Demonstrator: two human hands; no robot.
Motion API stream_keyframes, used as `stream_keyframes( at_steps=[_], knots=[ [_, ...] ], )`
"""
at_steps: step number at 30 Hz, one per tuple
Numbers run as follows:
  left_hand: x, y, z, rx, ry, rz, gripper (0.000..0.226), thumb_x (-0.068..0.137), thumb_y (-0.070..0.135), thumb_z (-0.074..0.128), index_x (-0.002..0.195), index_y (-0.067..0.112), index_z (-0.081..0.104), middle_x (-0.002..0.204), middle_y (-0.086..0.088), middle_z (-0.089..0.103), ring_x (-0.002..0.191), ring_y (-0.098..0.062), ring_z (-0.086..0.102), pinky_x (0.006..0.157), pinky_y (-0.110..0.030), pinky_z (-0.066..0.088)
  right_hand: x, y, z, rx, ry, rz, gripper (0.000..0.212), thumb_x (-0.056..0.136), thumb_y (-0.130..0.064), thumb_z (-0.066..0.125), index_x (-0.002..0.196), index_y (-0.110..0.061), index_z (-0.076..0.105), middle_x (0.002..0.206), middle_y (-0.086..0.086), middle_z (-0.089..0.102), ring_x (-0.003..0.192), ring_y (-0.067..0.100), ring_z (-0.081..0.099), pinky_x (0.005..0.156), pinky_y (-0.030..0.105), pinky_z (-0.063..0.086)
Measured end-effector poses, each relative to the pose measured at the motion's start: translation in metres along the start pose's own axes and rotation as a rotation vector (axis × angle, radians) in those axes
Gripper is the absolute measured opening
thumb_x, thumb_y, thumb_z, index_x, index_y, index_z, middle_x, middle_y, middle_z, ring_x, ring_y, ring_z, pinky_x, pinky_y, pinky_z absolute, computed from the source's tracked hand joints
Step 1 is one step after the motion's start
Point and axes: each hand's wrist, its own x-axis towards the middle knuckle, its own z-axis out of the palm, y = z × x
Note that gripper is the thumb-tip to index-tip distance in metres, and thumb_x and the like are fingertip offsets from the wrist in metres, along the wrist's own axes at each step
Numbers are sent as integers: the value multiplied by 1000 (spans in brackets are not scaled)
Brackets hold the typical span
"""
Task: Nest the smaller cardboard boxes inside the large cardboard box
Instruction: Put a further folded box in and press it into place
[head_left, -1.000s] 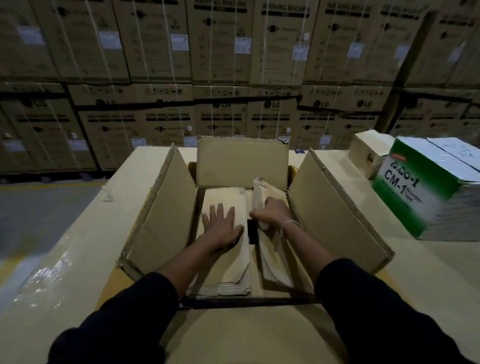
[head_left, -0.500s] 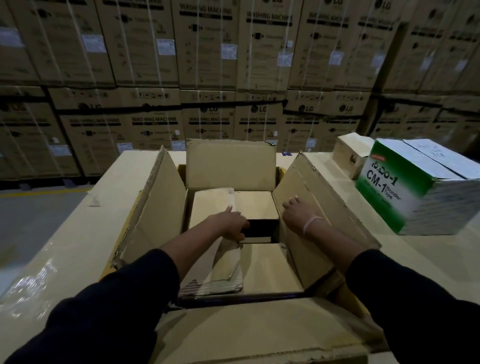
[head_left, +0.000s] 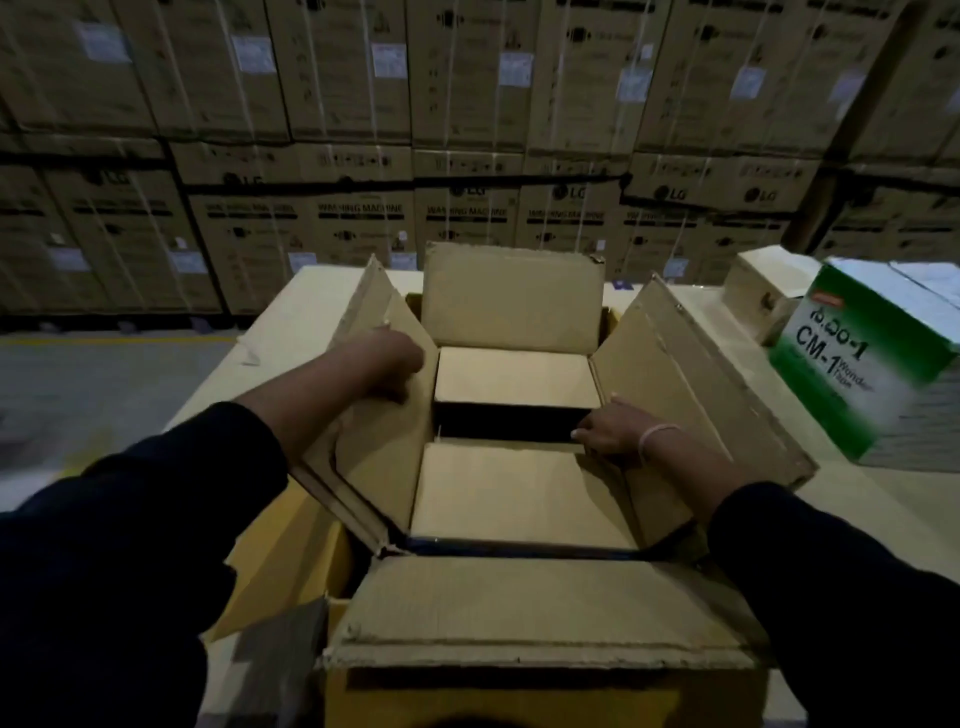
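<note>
The large brown cardboard box (head_left: 540, 613) sits open on the pale desk (head_left: 291, 312) straight ahead of the person, its four flaps splayed outward and its long axis running away from them. Inside lie two smaller plain cardboard boxes: a far box (head_left: 514, 376) against the back wall and a near box (head_left: 519, 493), with a dark gap crosswise between them. The right hand (head_left: 605, 434) is nearer that gap, its fingers curled over the near box's far right corner; the left hand (head_left: 387, 364) grips the edge of the left side flap (head_left: 384, 452), its fingertips hidden behind the cardboard. The depth of the gap is lost in shadow, motion blur softens the hands, and both forearms cover the box's side walls.
</note>
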Motion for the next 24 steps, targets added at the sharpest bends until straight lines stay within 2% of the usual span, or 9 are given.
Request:
stream_keyframes(
  at_steps=[3,6,8,10,14,16,18,21,24],
  knots=[
    [1,-18,33,95,25,75,61,97,63,47,148,29,49,156,-5,43,149,-33,29,124,-55,10,-4,-7,5,115,-33,16,58,108,-55,34,128,-13,70,134,12,66,130,28,56,120,43,24],
    [8,-18,29,51,11,69,59,98,58,49,151,31,46,158,-2,42,153,-32,22,125,-56,5,-10,-12,-8,355,-14,60,54,108,-53,41,117,-8,69,121,10,65,106,27,60,87,36,43],
    [12,-17,21,-66,-7,32,58,98,49,56,153,34,42,160,-3,39,155,-33,17,125,-57,12,-12,-7,-26,469,3,101,45,105,-47,50,106,-6,71,114,13,70,90,24,62,79,39,49],
    [11,-15,11,-188,-40,-26,61,97,34,63,153,35,41,157,-4,42,150,-34,29,117,-52,32,-20,2,-45,553,-69,127,38,100,-42,62,106,-7,77,112,15,76,93,26,71,89,45,59],
    [21,-10,-8,-529,-218,-127,69,92,10,71,151,33,44,135,-6,57,103,-29,68,71,-37,59,-57,5,-75,514,-481,49,41,97,-39,70,130,-15,69,123,10,74,109,30,72,95,47,60],
    [26,0,-15,-468,-163,-139,76,91,19,75,156,31,37,149,-9,47,116,-34,62,85,-43,58,-72,-3,-77,329,-553,-6,64,92,-47,74,148,-27,51,142,7,60,115,25,65,93,42,59],
    [33,13,-17,-299,-104,-95,87,89,34,77,160,26,28,161,-10,36,138,-36,45,105,-46,46,-80,-12,-61,97,-595,13,100,75,-69,79,159,-42,32,161,4,40,138,32,48,108,53,46],
    [49,32,-10,-181,-94,-76,105,84,57,75,163,21,15,165,-9,29,148,-35,33,119,-53,30,-92,-20,-19,-410,-526,-52,144,37,-108,53,162,-47,16,173,0,17,159,34,5,117,72,-14],
    [63,51,5,-127,-94,-124,129,71,80,69,164,26,-3,169,-13,15,153,-42,17,114,-75,-2,-102,-16,-6,-467,-405,-111,134,55,-104,49,165,-40,7,174,7,1,159,34,-11,110,69,-28]
  ],
)
